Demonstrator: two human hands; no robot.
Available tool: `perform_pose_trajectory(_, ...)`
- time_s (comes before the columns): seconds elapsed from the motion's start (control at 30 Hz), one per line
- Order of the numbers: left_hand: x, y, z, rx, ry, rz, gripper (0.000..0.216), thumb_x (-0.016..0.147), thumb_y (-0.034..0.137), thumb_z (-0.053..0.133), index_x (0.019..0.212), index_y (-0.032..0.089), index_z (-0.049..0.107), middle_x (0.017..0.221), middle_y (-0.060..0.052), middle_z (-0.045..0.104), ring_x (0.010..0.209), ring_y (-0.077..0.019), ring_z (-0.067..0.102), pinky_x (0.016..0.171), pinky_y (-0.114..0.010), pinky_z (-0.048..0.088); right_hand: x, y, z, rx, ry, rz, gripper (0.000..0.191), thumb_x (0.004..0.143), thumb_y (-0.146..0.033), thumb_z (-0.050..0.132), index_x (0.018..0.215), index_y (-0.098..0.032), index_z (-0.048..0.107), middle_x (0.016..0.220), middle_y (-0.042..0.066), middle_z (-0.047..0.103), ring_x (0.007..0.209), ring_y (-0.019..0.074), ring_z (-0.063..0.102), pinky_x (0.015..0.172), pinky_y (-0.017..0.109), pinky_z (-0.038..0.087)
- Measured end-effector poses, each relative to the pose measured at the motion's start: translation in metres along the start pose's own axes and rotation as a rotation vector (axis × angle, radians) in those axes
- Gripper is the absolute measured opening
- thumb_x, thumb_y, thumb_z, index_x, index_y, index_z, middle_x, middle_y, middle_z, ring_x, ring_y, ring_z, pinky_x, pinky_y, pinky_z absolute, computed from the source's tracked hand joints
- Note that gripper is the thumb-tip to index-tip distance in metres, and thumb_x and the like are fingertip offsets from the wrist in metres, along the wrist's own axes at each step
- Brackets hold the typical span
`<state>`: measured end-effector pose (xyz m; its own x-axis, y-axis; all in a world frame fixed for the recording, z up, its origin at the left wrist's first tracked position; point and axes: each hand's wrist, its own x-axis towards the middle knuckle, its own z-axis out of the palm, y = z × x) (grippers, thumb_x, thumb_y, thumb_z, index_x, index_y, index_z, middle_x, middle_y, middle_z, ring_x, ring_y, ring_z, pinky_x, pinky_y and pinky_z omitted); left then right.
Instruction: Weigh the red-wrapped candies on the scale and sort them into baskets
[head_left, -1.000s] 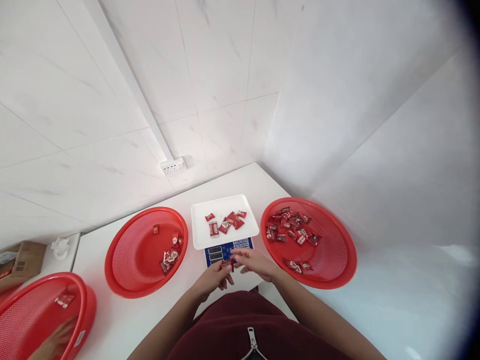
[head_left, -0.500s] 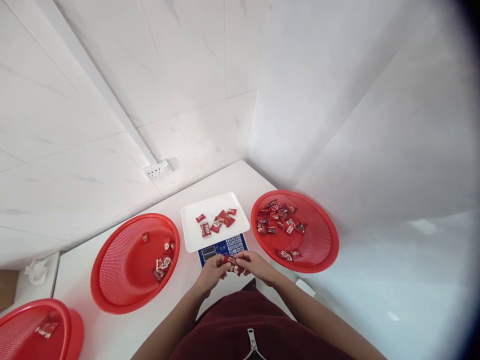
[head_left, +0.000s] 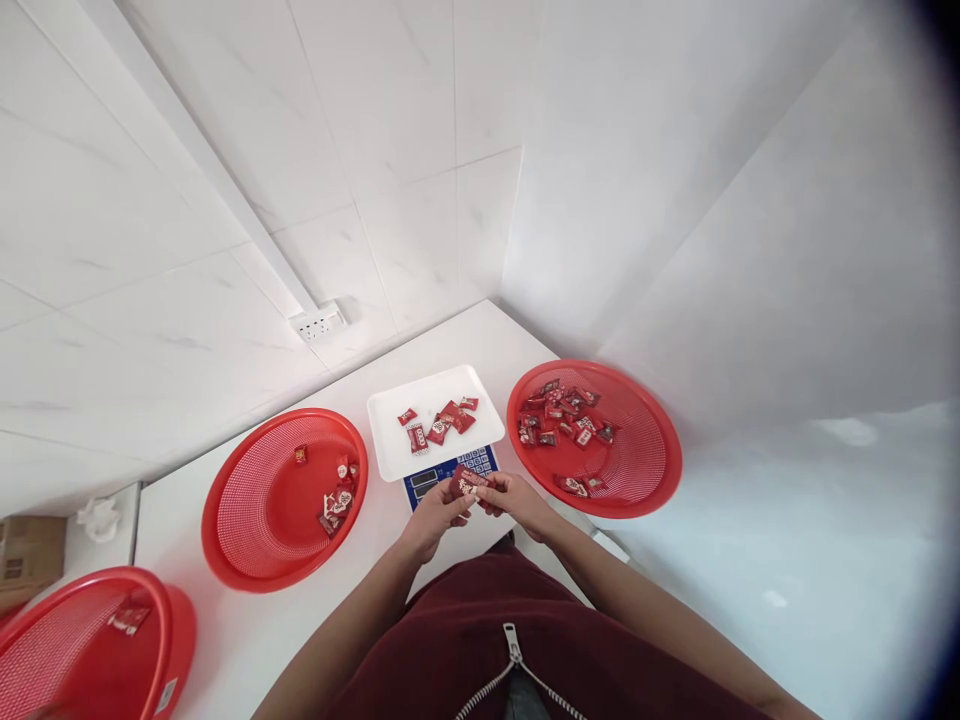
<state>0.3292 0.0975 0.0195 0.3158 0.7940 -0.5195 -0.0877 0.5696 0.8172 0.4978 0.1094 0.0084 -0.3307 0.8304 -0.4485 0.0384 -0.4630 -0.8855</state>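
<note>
Close to my body, my left hand [head_left: 433, 518] and my right hand [head_left: 523, 502] meet in front of the scale's blue keypad [head_left: 474, 462]. Between them are small red candy packets [head_left: 468, 481]; the fingers of both hands are closed on these, and how many there are I cannot tell. Just beyond lies the scale's white tray [head_left: 390, 462], with several red packets [head_left: 456, 416] spread over it. To the right, a red mesh basket [head_left: 645, 480] holds many similar packets [head_left: 577, 405].
Left of the scale stands another red basket [head_left: 289, 500] with several packets inside. A third red basket [head_left: 176, 640] is at the lower left, near a cardboard box [head_left: 34, 550]. A power socket [head_left: 319, 322] is on the tiled wall behind the white table [head_left: 480, 335].
The packets in my hands have been turned, and a dark red one now shows its face upward between my fingers. The view has shifted slightly, bringing more of the lower-left basket into sight.
</note>
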Motion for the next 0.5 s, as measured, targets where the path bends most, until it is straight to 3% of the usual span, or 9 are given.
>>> perform_pose_trajectory(0.27, 0.008, 0.000, -0.004, -0.031, 0.018, -0.007, 0.035, 0.065, 0.042, 0.070, 0.088, 0.016, 0.062, 0.082, -0.003, 0.062, 0.067, -0.0095, 0.053, 0.067, -0.024, 0.041, -0.001, 0.008, 0.002, -0.032, -0.014, 0.073, 0.044, 0.065, -0.060, 0.060, 0.070, -0.017, 0.052, 0.062, -0.002, 0.057, 0.055, 0.0094, 0.051, 0.053, 0.024, 0.037)
perform_pose_trajectory(0.4, 0.027, 0.013, -0.022, -0.122, 0.209, -0.025, 0.035, 0.062, 0.037, 0.074, 0.086, 0.015, 0.062, 0.080, -0.003, 0.063, 0.063, -0.0086, 0.054, 0.065, -0.023, 0.043, -0.002, 0.014, -0.003, -0.020, -0.025, 0.086, 0.045, 0.067, -0.061, 0.057, 0.075, -0.017, 0.052, 0.072, 0.001, 0.060, 0.059, 0.0093, 0.052, 0.056, 0.023, 0.039)
perform_pose_trajectory(0.5, 0.041, 0.030, -0.035, -0.165, 0.289, 0.021, 0.033, 0.068, 0.038, 0.070, 0.092, 0.018, 0.059, 0.089, -0.004, 0.063, 0.069, -0.0087, 0.057, 0.068, -0.022, 0.044, -0.004, 0.017, -0.008, -0.029, -0.010, 0.102, 0.042, 0.070, -0.057, 0.058, 0.083, -0.018, 0.054, 0.077, 0.001, 0.061, 0.062, 0.0098, 0.054, 0.059, 0.024, 0.041)
